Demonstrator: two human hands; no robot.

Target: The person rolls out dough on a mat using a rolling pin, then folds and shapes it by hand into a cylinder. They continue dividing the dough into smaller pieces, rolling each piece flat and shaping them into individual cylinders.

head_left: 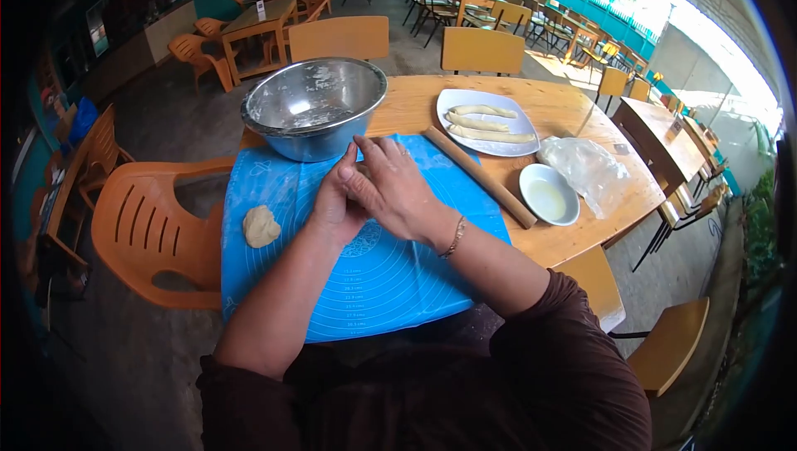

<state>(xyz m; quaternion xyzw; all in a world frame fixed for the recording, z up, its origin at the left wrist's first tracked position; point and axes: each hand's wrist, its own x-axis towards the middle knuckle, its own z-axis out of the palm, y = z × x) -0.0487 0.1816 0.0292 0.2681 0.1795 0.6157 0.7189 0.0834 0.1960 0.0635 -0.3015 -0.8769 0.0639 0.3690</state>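
Observation:
My left hand (335, 202) and my right hand (397, 183) are cupped together, palm to palm, above the blue baking mat (390, 285). The right hand lies over the left, its fingers bent across. Whatever may be between the palms is hidden. A lump of dough (261, 227) sits on the mat to the left of my hands. Just beyond my fingertips stands a steel mixing bowl (328, 150) with floury smears inside. On the right side of the mat, a wooden rolling pin (481, 177) lies at a slant, apart from both hands.
A white plate (498, 149) holds three dough strips (479, 125) at the back right. Nearer are a small white bowl (549, 194) with a little pale liquid and a crumpled plastic bag (585, 169). An orange plastic chair (158, 235) stands against the wooden table's left side.

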